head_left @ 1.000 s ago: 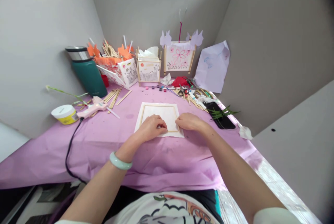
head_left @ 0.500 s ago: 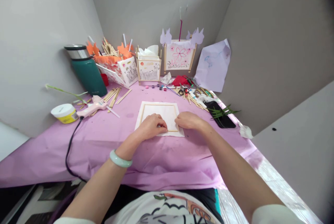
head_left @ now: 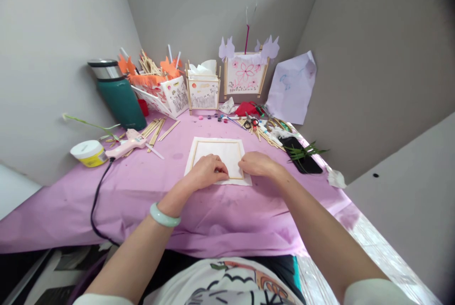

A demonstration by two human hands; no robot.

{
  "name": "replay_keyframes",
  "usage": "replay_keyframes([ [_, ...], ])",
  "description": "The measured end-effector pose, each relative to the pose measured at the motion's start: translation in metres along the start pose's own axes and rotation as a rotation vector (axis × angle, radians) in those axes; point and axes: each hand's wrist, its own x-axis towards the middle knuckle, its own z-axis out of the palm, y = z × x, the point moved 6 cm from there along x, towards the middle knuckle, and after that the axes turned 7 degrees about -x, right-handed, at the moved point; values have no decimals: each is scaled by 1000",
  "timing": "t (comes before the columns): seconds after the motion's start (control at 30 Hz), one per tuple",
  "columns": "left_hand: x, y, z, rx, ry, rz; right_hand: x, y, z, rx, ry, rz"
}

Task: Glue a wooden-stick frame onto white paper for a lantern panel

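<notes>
The frame (head_left: 218, 142) lies flat on the paper (head_left: 231, 156), in front of the person, w/ a paper margin showing around it. L hand (head_left: 208, 171) has thumb and index tips close together at the near stick; R hand (head_left: 259, 164) has curled fingers at the right stick. If they grip or only press, I can't tell. To do it well, I think one should press evenly, straight down, esp. near the corner, w/o sliding the sticks, so the paper makes no wrinkles. The table has a purple cloth (head_left: 220, 215), a bit creased and stained; glue gun (head_left: 130, 145) is on the left, scissors (head_left: 250, 122) and phone (head_left: 300, 158) on the right. Grey walls (head_left: 220, 6) stand close behind, approx. like a corner.
</notes>
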Motion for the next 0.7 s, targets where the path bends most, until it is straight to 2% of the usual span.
replay_keyframes([
  [0.47,-1,3,-2,29,1,6,-8,-6,-7,-28,-49,-32],
  [0.57,-1,3,-15,45,41,-3,-8,3,-6,17,-10,-42],
  [0.7,9,-8,-47,71,163,-61,-3,23,-8,96,129,19],
])
